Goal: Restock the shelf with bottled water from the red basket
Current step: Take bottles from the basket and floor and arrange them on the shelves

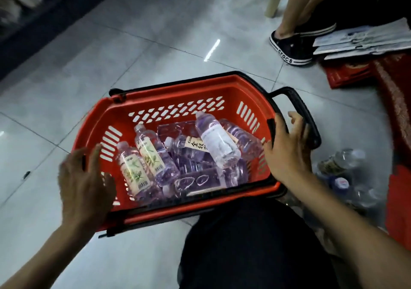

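Grey tiled floor (155, 43); red basket (106, 113), loose bottles (342, 161), shoe (291, 50) resting on it

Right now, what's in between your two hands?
The red basket holding water bottles sits between the left hand and right hand in the head view.
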A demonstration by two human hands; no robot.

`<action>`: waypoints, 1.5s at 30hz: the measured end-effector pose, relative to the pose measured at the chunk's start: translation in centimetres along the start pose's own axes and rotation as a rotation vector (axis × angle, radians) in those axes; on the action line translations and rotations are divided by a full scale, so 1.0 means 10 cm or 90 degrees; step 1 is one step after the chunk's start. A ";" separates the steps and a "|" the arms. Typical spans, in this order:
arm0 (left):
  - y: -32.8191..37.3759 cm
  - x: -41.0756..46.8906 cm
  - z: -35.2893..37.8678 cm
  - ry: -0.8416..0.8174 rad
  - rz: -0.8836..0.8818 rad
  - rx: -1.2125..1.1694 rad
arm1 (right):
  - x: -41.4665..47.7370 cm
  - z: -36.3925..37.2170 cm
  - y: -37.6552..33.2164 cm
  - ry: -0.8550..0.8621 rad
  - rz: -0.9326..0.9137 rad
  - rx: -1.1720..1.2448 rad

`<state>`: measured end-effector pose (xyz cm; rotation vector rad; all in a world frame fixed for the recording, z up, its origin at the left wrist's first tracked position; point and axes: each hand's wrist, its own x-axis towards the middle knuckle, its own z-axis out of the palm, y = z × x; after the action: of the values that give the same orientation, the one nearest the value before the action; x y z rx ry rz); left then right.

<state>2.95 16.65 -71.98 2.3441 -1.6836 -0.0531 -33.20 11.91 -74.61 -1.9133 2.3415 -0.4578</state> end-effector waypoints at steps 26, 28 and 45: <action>1.53 0.36 0.63 -0.574 -0.362 -0.812 | 0.58 0.03 -0.37 -0.690 0.295 0.552; 1.39 0.38 0.39 -0.590 -0.326 -0.868 | 0.49 -0.17 -0.38 -0.702 0.299 0.669; 2.14 0.09 -2.04 -0.680 0.213 -1.138 | -0.48 -2.82 -0.75 -0.143 0.042 0.880</action>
<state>-13.03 13.16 -47.31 0.5467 -1.1091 -1.9506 -32.18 20.26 -46.25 -1.0668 1.2122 -1.2857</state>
